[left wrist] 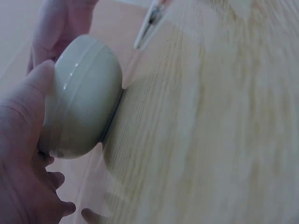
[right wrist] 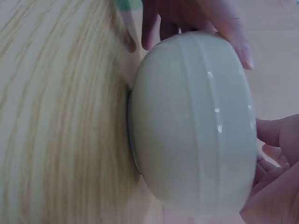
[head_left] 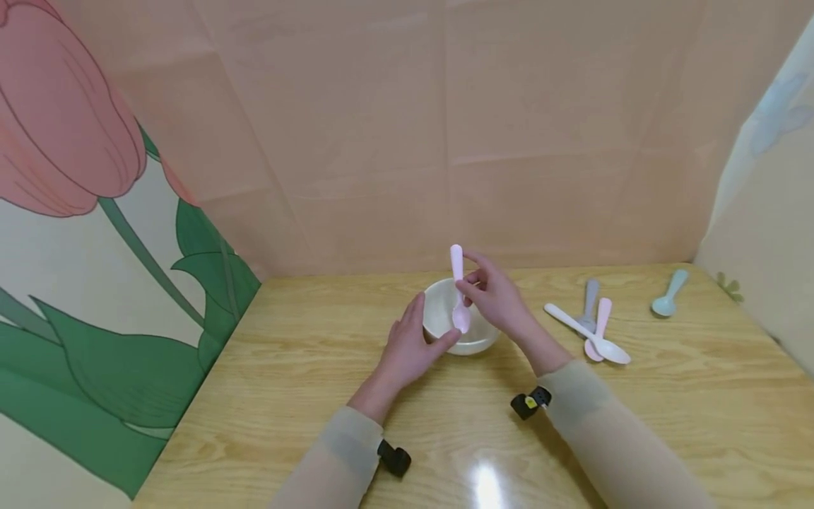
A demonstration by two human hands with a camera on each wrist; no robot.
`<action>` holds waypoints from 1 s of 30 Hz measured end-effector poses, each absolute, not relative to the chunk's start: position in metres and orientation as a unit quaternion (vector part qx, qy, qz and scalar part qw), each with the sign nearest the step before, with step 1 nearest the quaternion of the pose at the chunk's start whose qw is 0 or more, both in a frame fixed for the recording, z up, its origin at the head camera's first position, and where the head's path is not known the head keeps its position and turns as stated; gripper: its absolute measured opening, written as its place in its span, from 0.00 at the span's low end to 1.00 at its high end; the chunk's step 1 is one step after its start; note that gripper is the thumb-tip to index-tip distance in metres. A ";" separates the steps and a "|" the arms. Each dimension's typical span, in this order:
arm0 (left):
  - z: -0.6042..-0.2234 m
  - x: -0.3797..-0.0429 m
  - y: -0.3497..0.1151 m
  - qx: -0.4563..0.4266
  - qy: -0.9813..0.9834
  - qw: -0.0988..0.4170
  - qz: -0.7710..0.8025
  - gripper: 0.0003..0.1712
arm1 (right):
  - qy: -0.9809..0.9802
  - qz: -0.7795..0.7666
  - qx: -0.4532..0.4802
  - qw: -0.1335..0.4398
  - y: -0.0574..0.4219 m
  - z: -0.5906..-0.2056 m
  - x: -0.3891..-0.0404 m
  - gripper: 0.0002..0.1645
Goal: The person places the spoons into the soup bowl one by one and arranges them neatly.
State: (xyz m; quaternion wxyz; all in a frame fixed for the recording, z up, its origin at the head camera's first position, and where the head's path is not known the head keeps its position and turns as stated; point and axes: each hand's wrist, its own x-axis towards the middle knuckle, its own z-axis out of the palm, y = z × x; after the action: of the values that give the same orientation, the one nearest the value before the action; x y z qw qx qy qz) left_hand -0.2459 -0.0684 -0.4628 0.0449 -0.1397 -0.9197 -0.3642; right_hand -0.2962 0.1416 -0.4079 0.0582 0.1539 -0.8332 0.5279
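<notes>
A white bowl [head_left: 475, 346] stands upright on the wooden table. My left hand [head_left: 407, 353] holds it at the left side, thumb at the near rim and fingers spread along the outside. Over the bowl, my right hand [head_left: 502, 300] pinches a light pink spoon [head_left: 456, 263] between thumb and fingers, handle up and scoop end down over the bowl's opening. From the left wrist view, the bowl [left wrist: 86, 98] shows side-on with the left thumb at its rim. The right wrist view shows the bowl's outer wall [right wrist: 187, 121] with both hands beside it; the spoon is hidden there.
Right of the bowl, a white spoon [head_left: 610, 350] lies across a pink spoon [head_left: 604, 311] and a grey spoon [head_left: 591, 293]. A teal spoon [head_left: 664, 305] lies apart, farther right. A pink backdrop [head_left: 356, 177] rises along the table's far edge, with a tulip-printed panel [head_left: 127, 367] on the left.
</notes>
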 end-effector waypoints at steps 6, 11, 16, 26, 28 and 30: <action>-0.462 -0.248 -0.068 -0.139 -0.920 0.045 -0.363 0.66 | -0.850 0.500 0.159 0.052 0.137 -0.414 -0.302 0.40; -0.462 -0.248 -0.069 -0.137 -0.919 0.038 -0.368 0.66 | -0.859 0.482 0.166 0.044 0.135 -0.416 -0.304 0.41; -0.463 -0.246 -0.068 -0.140 -0.918 0.038 -0.369 0.66 | -0.868 0.464 0.174 0.028 0.133 -0.418 -0.305 0.41; -0.464 -0.245 -0.068 -0.143 -0.914 0.051 -0.375 0.63 | -0.888 0.426 0.173 -0.013 0.128 -0.418 -0.306 0.40; -0.464 -0.246 -0.068 -0.145 -0.914 0.053 -0.376 0.63 | -0.890 0.421 0.176 -0.015 0.127 -0.418 -0.306 0.40; -0.464 -0.246 -0.068 -0.146 -0.913 0.055 -0.377 0.62 | -0.891 0.416 0.180 -0.017 0.127 -0.417 -0.306 0.41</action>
State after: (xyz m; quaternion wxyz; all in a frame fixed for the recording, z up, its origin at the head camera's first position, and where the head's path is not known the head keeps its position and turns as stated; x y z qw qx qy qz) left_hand -0.2463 -0.0682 -0.4635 0.0548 -0.1464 -0.9131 -0.3767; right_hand -0.3057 0.1266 -0.4171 -0.0167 0.1801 -0.8913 0.4158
